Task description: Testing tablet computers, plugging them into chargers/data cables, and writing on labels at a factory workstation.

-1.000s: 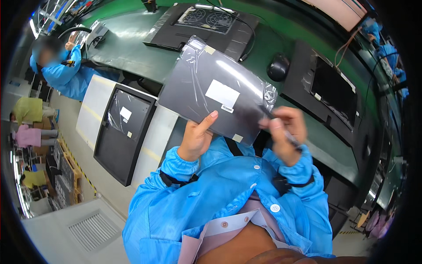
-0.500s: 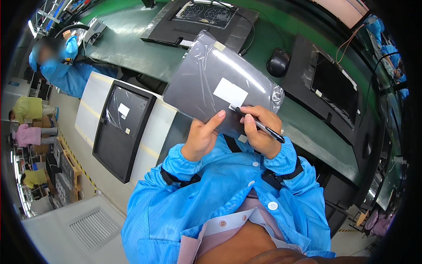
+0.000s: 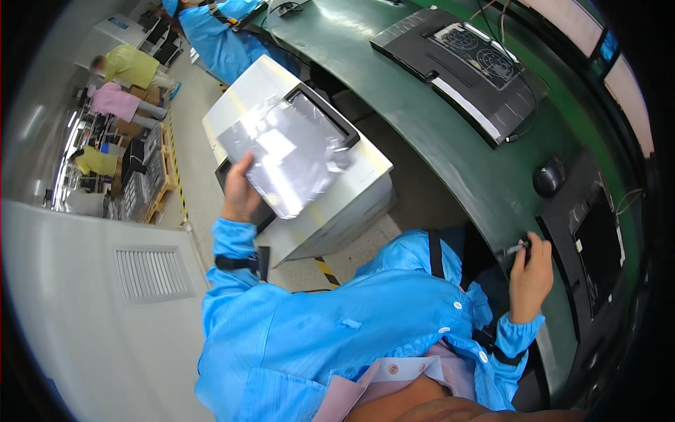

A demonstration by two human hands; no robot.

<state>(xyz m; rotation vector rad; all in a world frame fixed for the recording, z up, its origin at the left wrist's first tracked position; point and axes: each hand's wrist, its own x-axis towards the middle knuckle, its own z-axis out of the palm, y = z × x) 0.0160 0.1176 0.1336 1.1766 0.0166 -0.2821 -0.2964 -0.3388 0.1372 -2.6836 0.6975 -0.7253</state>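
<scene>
My left hand (image 3: 241, 193) grips the lower left edge of a flat grey panel (image 3: 306, 179) wrapped in clear plastic film, its thumb on the upper face. A white label (image 3: 275, 145) sits on the panel, blurred by motion. Beneath it, a black rectangular frame (image 3: 334, 116) lies on a white box-like stand (image 3: 235, 91); the panel covers most of the frame. Out to the right, my right hand (image 3: 532, 278) holds a dark pen (image 3: 515, 249) between thumb and fingers, above the near edge of the green workbench (image 3: 450, 169).
On the bench lie a black monitor-like unit (image 3: 415, 53) with cables, a black mouse (image 3: 548, 177) and a second dark unit (image 3: 598, 246) at the right. A co-worker in blue (image 3: 211, 42) sits at the far left. Other people stand beside a loaded pallet (image 3: 165, 179).
The panel has swung left, off the bench side and over the black frame, in my left hand. My right hand has moved away rightward with the pen. The view has turned left.
</scene>
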